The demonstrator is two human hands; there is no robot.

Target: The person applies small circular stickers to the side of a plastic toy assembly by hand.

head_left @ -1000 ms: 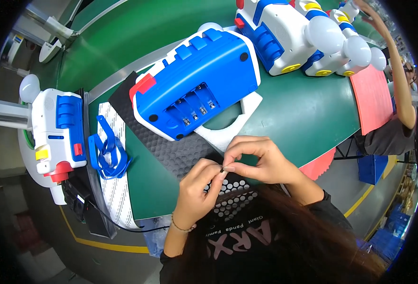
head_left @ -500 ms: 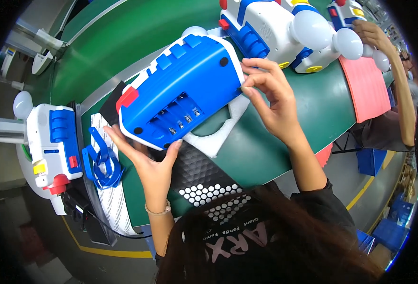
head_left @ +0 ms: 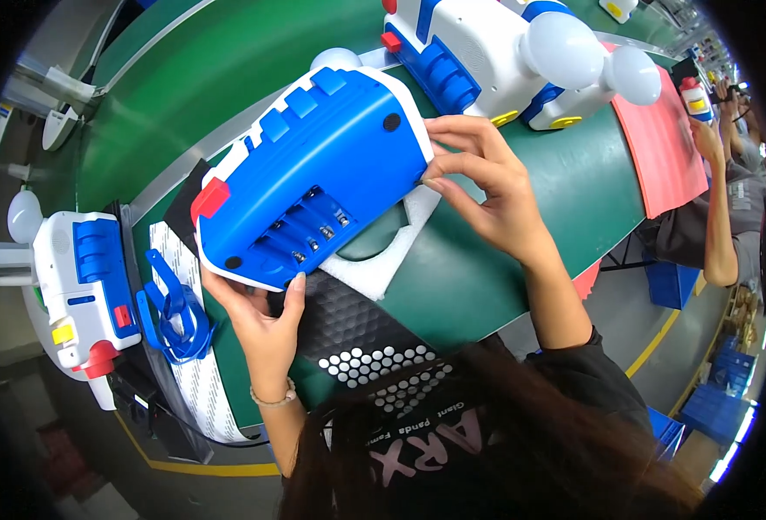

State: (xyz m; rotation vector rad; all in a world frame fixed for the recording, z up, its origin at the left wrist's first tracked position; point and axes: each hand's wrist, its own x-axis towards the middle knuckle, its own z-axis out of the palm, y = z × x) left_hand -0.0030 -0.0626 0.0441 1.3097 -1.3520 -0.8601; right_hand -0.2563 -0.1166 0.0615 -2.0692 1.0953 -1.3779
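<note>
A blue and white plastic toy unit (head_left: 339, 147) is tilted up between my two hands, its blue underside showing. An uncovered battery compartment (head_left: 303, 227) there has metal contacts inside. My left hand (head_left: 266, 325) grips the lower left end, thumb by the compartment corner and fingers partly hidden beneath. My right hand (head_left: 491, 186) pinches the right end with thumb and fingers. A red tab (head_left: 210, 198) sticks out at the unit's left side. Under the unit lie a white foam piece (head_left: 378, 276) and a black textured mat strip (head_left: 348, 316).
Similar white and blue units with round white bulbs (head_left: 565, 50) stand at the back; another unit (head_left: 75, 295) is at left. Blue straps (head_left: 175, 316) lie on a printed white strip (head_left: 209, 390). Pink sheets (head_left: 660, 160) lie at right, near a co-worker's hand (head_left: 706, 143) holding a red-topped object.
The view has shifted, so the unit and both hands appear slightly further left; my grip looks the same. The co-worker's hand has moved away from the back units.
</note>
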